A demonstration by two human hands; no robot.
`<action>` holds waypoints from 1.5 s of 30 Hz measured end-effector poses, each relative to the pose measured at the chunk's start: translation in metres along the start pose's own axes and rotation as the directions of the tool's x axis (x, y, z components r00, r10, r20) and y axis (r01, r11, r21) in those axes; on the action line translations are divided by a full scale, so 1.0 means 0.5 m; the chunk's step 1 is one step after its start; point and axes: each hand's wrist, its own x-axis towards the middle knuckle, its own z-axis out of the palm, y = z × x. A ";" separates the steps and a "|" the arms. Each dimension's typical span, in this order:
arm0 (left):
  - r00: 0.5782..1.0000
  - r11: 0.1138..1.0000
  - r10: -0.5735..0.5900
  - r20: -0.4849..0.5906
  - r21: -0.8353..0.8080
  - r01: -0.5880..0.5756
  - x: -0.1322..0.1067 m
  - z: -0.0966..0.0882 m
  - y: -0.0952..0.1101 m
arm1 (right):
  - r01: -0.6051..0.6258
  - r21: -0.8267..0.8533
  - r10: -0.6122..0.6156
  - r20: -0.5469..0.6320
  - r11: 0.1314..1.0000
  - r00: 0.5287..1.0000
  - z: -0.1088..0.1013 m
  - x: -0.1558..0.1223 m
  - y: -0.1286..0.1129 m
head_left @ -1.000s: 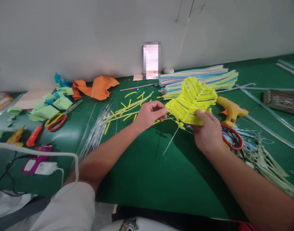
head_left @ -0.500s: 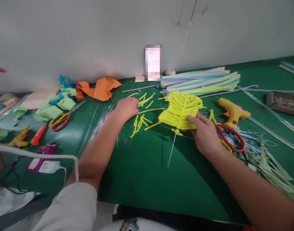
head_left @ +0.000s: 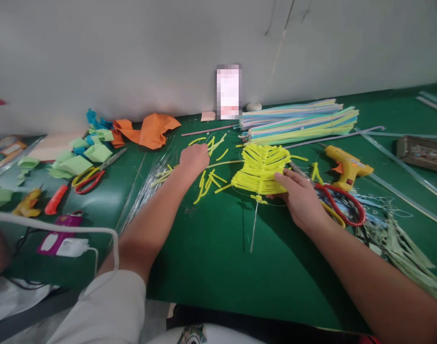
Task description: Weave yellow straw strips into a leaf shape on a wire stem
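A leaf-shaped piece woven from yellow straws (head_left: pixel 261 168) lies low over the green table (head_left: pixel 211 258), a thin wire stem hanging from its near end. My right hand (head_left: pixel 302 198) grips its right near edge, fingers curled under it. My left hand (head_left: pixel 194 158) is closed in a loose fist over the loose cut yellow straw pieces (head_left: pixel 208 180) to the left of the leaf; what its fingers hold is hidden.
A bundle of long pastel straws (head_left: pixel 299 122) lies behind the leaf. A yellow glue gun (head_left: pixel 345 167) and red-handled scissors (head_left: pixel 338 205) sit at the right. Thin wires (head_left: pixel 146 186), orange paper (head_left: pixel 150 129), green paper scraps (head_left: pixel 75 160), more scissors (head_left: pixel 91 177) and a white charger (head_left: pixel 73 247) lie left.
My left hand let go of the leaf and moved left and back to the loose yellow straw pieces. My right hand lowered the leaf towards the table.
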 end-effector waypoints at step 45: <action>0.905 -0.191 -0.397 -0.151 -0.951 -0.243 -0.049 -0.118 0.042 | 0.187 0.148 -0.161 -0.174 0.971 0.972 -0.006 0.009 0.007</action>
